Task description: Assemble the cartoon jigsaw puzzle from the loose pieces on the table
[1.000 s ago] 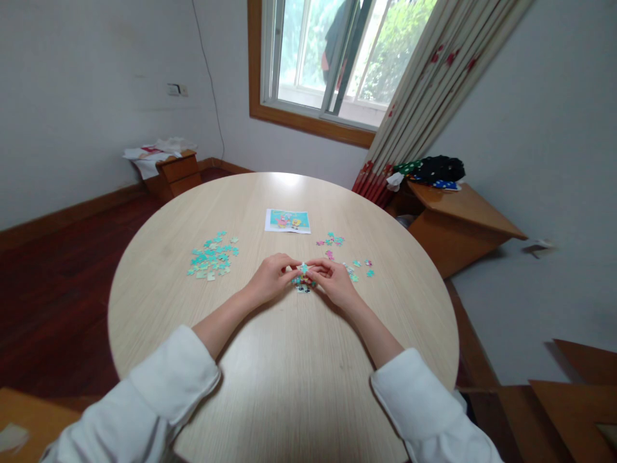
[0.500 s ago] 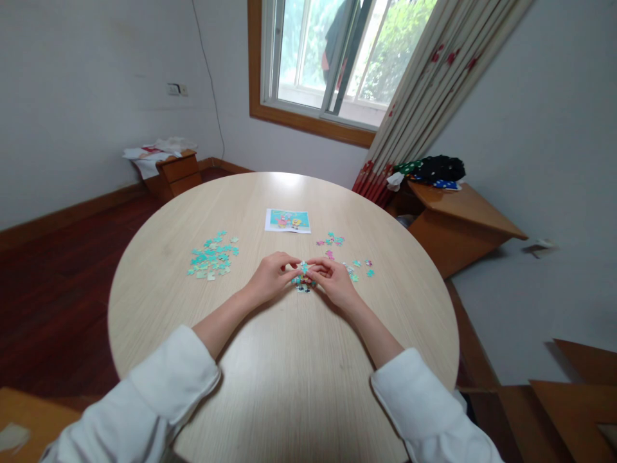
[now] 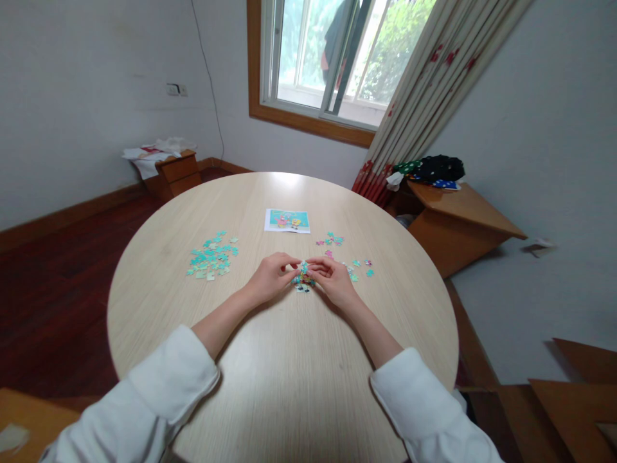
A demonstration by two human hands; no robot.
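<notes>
My left hand and my right hand meet over the middle of the table, fingertips pinched on joined jigsaw puzzle pieces. The joined pieces show turquoise, yellow and white, with dark spots at the near edge. Fingers cover part of them, so their full outline is hidden. Just right of my right hand lie loose green and turquoise pieces. A pink piece sits beyond that hand. Farther back is a printed picture card with two cartoon figures on turquoise.
A heap of turquoise and pale green puzzle pieces spreads on the left of the round wooden table. A smaller group of pieces lies at the back right. Cabinets with cloth on top stand beyond the table by the walls.
Both hands stay in nearly the same place, still pinching the puzzle pieces. Slightly more yellow shows between the fingers.
</notes>
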